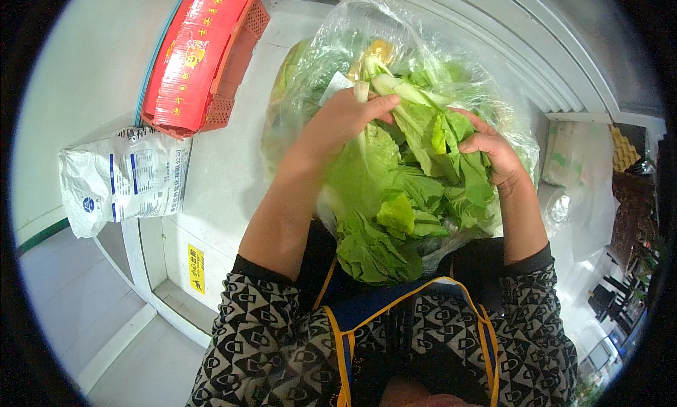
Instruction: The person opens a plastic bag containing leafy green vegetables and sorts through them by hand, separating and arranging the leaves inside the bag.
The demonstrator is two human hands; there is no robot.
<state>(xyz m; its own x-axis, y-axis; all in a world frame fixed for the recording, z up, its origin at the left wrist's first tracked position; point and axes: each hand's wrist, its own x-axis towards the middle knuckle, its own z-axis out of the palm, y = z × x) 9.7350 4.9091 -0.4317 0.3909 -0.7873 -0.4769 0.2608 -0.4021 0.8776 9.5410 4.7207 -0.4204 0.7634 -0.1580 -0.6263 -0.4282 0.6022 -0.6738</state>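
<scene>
My left hand [346, 113] grips pale stalks of leafy greens [365, 169] between thumb and fingers. The broad leaves hang down towards my lap, and a few of them are yellowish. On the other side, my right hand [492, 148] pinches the leaves of a second stalk bunch [428, 127], whose white stem ends point away from me. Beyond both hands a large clear plastic bag [338, 42] stands open, with more greens inside. A white slip [335, 85] shows near my left wrist. Wrinkled plastic and leaves hide the bag's lower contents.
At upper left, a red cardboard box [198, 58] sits in an orange-red plastic basket [228, 74]. A white sack [148, 179] bearing writing lies below it. A yellow warning sticker [196, 268] marks the step. Translucent plastic bags [579, 195] lie at right beside a ribbed metal door track [560, 63].
</scene>
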